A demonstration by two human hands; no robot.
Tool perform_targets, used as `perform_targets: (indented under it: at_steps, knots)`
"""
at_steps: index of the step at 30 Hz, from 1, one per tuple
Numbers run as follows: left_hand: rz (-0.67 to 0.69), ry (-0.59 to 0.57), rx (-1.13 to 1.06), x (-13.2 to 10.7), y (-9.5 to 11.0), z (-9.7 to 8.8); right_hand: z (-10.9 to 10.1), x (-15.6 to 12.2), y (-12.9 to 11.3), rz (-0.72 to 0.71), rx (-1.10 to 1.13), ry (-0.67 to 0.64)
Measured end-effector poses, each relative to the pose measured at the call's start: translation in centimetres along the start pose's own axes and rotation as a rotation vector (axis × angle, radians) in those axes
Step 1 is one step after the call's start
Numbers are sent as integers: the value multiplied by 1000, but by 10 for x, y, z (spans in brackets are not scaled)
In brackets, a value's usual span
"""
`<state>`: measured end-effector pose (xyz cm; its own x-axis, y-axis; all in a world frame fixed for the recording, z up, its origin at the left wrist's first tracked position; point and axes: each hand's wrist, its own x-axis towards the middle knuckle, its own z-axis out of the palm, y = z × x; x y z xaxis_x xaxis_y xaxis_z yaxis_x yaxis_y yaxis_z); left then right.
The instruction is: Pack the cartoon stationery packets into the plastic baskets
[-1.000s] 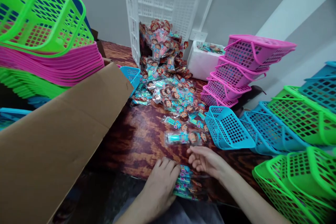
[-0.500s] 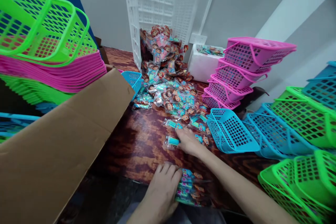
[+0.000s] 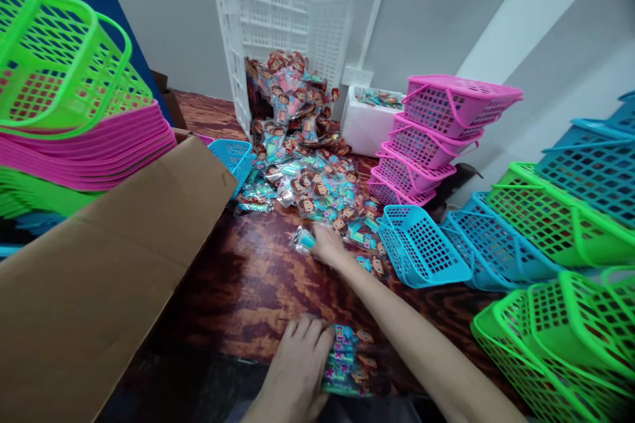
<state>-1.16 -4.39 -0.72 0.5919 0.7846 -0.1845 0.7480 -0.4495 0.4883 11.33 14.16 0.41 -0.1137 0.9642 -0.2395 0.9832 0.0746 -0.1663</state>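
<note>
My left hand (image 3: 297, 363) is closed around the end of a row of overlapping cartoon-doll packets (image 3: 350, 357) at the table's near edge. These are clear-wrapped, blue and green, with brown-haired doll heads toward the right. Farther forward, my right hand (image 3: 328, 246) has its fingers closed on a cartoon-doll packet (image 3: 303, 239), whose blue end sticks out at the left; my fingers hide the rest. Just right of that hand lies another packet (image 3: 370, 266). Beyond it spreads a loose pile of the same packets (image 3: 317, 188), spilling from a tipped white plastic crate (image 3: 225, 33).
A cardboard box flap (image 3: 149, 238) rises at the left, beside stacked green and pink baskets (image 3: 89, 165). On the right stand a blue basket (image 3: 421, 248), a pink basket stack (image 3: 421, 139) and green baskets (image 3: 550, 337). A white foam box (image 3: 364, 122) sits by the wall.
My right hand has moved forward and left to the upper packet; the lower packet no longer shows on the table. My left hand stays on the row. The view has swung slightly right.
</note>
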Motion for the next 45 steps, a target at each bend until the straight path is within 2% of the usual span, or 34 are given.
perform_targets:
  at_steps: [6,10,13,16,19,22,25,28,32,37,39,43,45]
  knots:
    - [10,-7,-7,-2,1,-1,-1,-11,2,-5,29,3]
    - [12,2,-30,-2,1,-2,0,-3,-5,20,66,-68]
    - [12,7,-50,-3,-1,-3,-13,-6,-2,-56,110,-112]
    - [51,-5,-66,-4,-3,-1,-33,-27,21,-163,136,-82]
    - [54,34,-44,-5,-4,4,-44,-54,61,-186,88,-88]
    - [57,53,-42,-4,-5,7,-34,-73,93,-126,-53,-136]
    - [68,67,-54,-3,-7,8,-16,-78,106,-81,-86,-124]
    - [81,80,-65,-4,-6,7,-5,-74,106,-45,-76,-134]
    - [73,92,-69,-5,-3,4,-6,-72,101,-48,-73,-142]
    - [85,109,-63,-6,-2,0,-11,-93,82,-97,-60,-127]
    - [87,100,-56,-6,-1,-2,-12,-108,72,-148,-37,-68]
    - [80,79,-29,-5,0,-4,-11,-133,57,-262,-78,184]
    - [73,72,-22,-5,0,-3,-7,-138,57,-249,-136,143]
